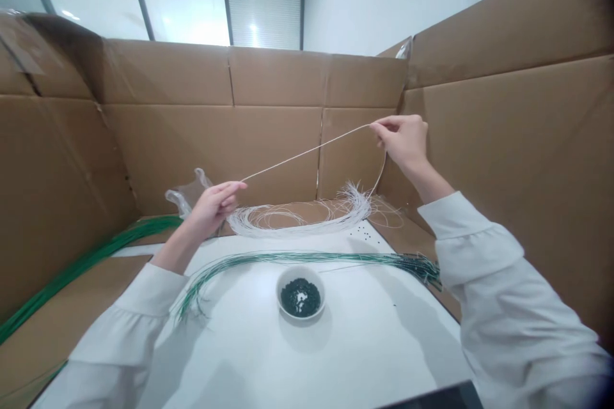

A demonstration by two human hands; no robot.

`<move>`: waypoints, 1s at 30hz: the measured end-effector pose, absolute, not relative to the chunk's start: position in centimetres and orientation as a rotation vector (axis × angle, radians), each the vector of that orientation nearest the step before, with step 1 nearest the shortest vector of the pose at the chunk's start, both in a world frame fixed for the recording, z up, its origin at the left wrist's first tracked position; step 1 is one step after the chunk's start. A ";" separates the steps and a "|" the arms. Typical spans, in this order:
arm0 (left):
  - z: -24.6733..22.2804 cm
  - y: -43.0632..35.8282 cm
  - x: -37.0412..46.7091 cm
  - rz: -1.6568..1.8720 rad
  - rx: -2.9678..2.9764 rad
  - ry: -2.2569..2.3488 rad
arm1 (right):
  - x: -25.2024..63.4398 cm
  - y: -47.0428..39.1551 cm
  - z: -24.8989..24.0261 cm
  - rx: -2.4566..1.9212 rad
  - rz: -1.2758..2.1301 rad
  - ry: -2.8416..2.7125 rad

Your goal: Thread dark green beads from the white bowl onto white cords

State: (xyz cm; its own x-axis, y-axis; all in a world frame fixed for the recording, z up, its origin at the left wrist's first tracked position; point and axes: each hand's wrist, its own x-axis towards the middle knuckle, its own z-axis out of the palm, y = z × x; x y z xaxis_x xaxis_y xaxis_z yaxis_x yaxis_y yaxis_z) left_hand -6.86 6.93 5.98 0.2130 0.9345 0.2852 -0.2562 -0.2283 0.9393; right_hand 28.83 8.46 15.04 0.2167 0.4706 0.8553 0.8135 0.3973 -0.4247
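A thin white cord (307, 152) is stretched taut between my two raised hands, rising toward the right. My left hand (217, 203) pinches its lower end between thumb and fingers. Higher up, my right hand (401, 138) pinches the cord, and a loose length hangs below it toward a bundle of white cords (307, 227). That bundle lies in a curve at the back of the table, its ends frayed out at the right. Nearer to me, a bundle of green cords (307, 258) with dark ends at the right crosses the white table (355, 351).
A white bowl (279, 304) of small dark pieces stands mid-table. More dark bits (367, 234) lie scattered at the back right. Long green strands (86, 261) run along the left. A clear plastic bag (181, 199) sits behind my left hand. Cardboard walls (268, 140) enclose the table.
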 end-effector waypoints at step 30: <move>8.8 -0.3 -10.4 1.643 0.741 0.451 | 28.0 6.1 12.2 -1.299 -0.188 -1.337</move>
